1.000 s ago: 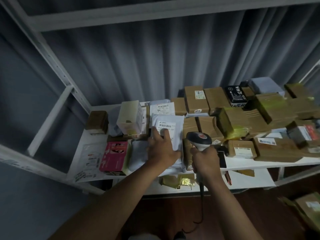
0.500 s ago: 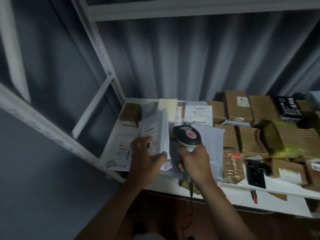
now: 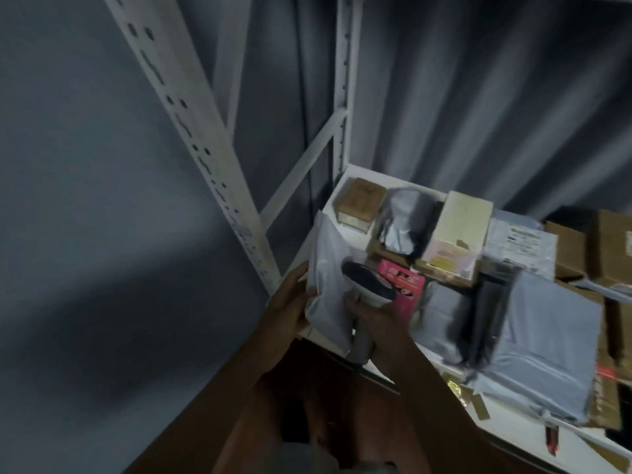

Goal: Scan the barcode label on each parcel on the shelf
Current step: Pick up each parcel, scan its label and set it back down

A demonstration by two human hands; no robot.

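Observation:
My left hand (image 3: 289,307) grips the lower left edge of a grey poly-mailer parcel (image 3: 328,265), held tilted up over the left end of the white shelf (image 3: 345,181). Its label is not visible. My right hand (image 3: 378,318) grips the handle of a barcode scanner (image 3: 367,280), whose dark head lies right against the mailer's face. A pink box (image 3: 407,285) sits just behind the scanner. The frame is blurred.
A small brown box (image 3: 359,200), a crumpled grey bag (image 3: 405,218), a cream box (image 3: 456,230), a labelled mailer (image 3: 523,246), a large grey mailer (image 3: 550,340) and brown cartons (image 3: 612,248) crowd the shelf. White uprights (image 3: 205,138) stand to the left.
The view has swung left and down. My left hand has carried the grey mailer toward the shelf's left end, and the scanner has followed it and closed in on the mailer.

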